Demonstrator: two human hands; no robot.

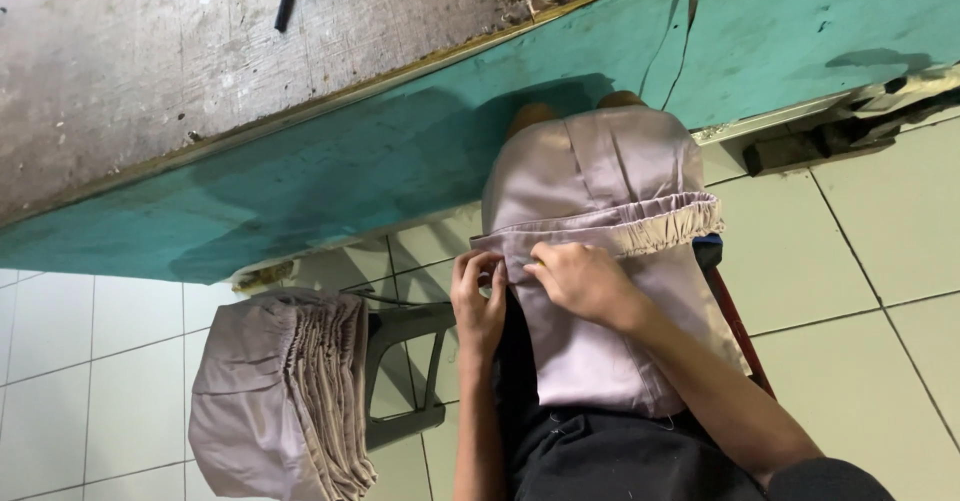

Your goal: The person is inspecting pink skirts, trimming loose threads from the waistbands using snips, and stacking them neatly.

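Note:
A pale lilac-grey garment [600, 176] with a gathered elastic waistband [668, 226] lies across my lap, its far end draped over my knees. My left hand [478, 301] pinches the left end of the waistband edge. Just to its right, my right hand [585, 281] grips the same edge with curled fingers, knuckles up. Both hands sit close together at the waistband's left part. My dark trousers [610, 456] show beneath the cloth.
A stack of several folded garments of the same colour [285, 401] rests on a grey plastic stool [405, 361] at my left. White floor tiles [860, 291] surround me. A teal painted wall base [400, 151] and rough concrete [200, 51] lie ahead. A red and blue seat frame [725, 296] is under me.

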